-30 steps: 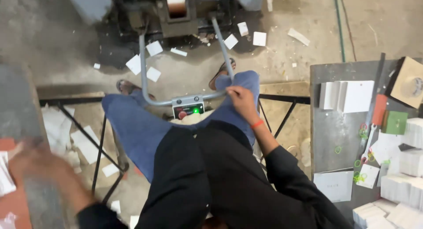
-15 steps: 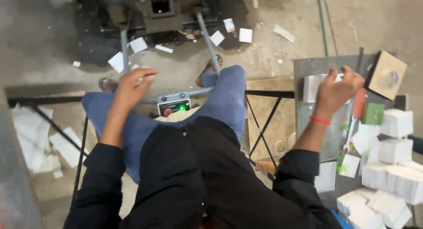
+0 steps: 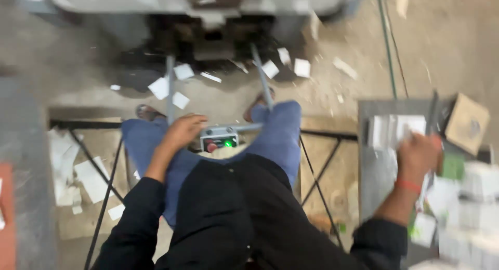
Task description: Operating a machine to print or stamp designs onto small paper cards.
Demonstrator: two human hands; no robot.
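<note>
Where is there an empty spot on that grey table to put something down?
The grey table has a bare strip along its left edge, between the white sheets and the white stacks. The right hand hovers beside it. The table's right side is crowded.

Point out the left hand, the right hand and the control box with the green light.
left hand [image 3: 183, 130], head view, on the back of the hand at the metal bar.
right hand [image 3: 417, 156], head view, on the blurred back of the hand above the red wristband.
control box [image 3: 219, 140], head view, on its grey front face.
</note>
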